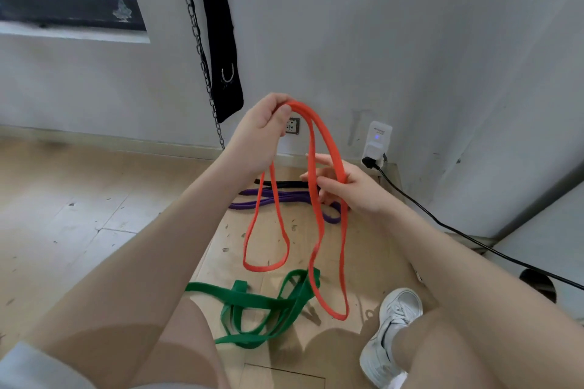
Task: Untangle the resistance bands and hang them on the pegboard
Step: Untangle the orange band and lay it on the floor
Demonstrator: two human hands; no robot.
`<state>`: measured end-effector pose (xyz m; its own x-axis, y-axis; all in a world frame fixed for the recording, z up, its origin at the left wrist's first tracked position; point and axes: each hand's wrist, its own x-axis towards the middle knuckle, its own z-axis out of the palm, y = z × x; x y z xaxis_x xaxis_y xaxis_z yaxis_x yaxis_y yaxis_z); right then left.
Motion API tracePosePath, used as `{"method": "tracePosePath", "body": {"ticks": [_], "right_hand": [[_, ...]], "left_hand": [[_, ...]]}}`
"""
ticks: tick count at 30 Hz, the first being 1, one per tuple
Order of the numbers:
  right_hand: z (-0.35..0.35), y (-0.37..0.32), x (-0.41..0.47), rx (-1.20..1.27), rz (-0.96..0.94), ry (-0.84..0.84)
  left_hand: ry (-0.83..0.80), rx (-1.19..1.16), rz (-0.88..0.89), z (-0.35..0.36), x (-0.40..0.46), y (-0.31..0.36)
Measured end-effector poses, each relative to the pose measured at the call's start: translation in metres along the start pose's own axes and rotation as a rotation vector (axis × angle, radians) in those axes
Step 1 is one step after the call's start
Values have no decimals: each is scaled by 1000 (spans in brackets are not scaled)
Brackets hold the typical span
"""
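My left hand (262,133) is raised and pinches the top of an orange resistance band (316,186). From that hand the band hangs down in two long loops. My right hand (350,189) is lower and to the right, its thumb and fingers closed round one strand of the orange band. A green band (262,303) lies in a loose tangle on the floor below, and the longer orange loop hangs in front of it. Farther back, a purple band (271,199) and a black band (284,182) lie on the floor near the wall. No pegboard is in view.
A black strap (221,41) and a chain (196,41) hang on the wall at the back. A white plug-in device (377,142) with a black cable (474,240) sits at the right. My white shoe (388,335) stands on the cardboard sheet (363,249).
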<state>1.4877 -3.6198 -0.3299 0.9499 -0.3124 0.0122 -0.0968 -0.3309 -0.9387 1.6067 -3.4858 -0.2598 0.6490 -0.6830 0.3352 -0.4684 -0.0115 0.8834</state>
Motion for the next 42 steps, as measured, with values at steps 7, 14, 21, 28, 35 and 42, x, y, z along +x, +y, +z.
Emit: {"method": "tracePosePath", "body": {"ticks": [7,14,21,28,35,42], "right_hand": [[-9,-12,-8,49,70,-50],[-19,-14,-18,191,47,-4],[-25,-26,-20,-22,12,51],[-19,-39,-15,-77,3,48],[-11,-49,-10,-70,-95,350],[-15,-75,-6,-28,-223,410]], "left_hand": [[66,-12,-60,-3,-2,-4],[38,6,-116,-4,-8,-21],[-37,-29,-168,-12,-13,-36],[-338,335,8,-10,-16,-22],[-62,-153,-90,7,-17,-4],[11,-196,-28,21,-10,15]]}}
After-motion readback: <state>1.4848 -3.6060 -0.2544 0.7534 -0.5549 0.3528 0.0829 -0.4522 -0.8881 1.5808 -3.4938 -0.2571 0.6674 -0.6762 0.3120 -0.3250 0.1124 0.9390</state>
